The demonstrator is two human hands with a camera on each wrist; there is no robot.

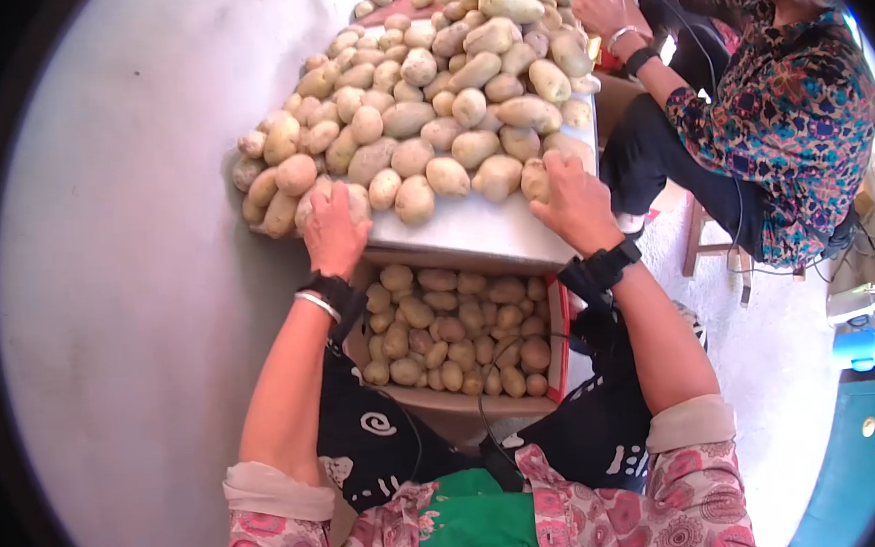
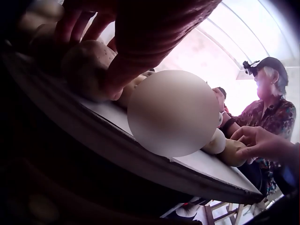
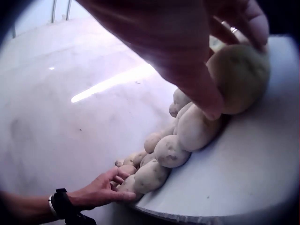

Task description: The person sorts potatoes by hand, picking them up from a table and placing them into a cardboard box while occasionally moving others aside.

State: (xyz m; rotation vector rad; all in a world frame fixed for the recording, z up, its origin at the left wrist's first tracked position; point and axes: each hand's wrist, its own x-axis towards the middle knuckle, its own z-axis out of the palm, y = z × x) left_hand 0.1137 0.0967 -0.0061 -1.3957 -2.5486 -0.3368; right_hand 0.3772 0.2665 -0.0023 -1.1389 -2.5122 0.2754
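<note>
Potatoes [image 1: 408,120] lie heaped on a white table [image 1: 455,224]. At the heap's near left corner my left hand [image 1: 335,230] has its fingers curled over a potato [image 2: 86,70], thumb along its side in the left wrist view. On the right, my right hand [image 1: 575,203] grips a potato [image 3: 241,77] at the heap's near right edge, thumb on one side and fingers on the other. Between the hands a row of potatoes lines the heap's front. Below the table edge, a cardboard box [image 1: 560,341] holds many smaller potatoes.
The box stands between the knees, close under the table edge. A person in a patterned shirt [image 1: 799,121] sits at the table's right side, near a wooden stool [image 1: 694,243]. A thin cable [image 1: 483,411] hangs over the box. Further right is a teal container [image 1: 859,448].
</note>
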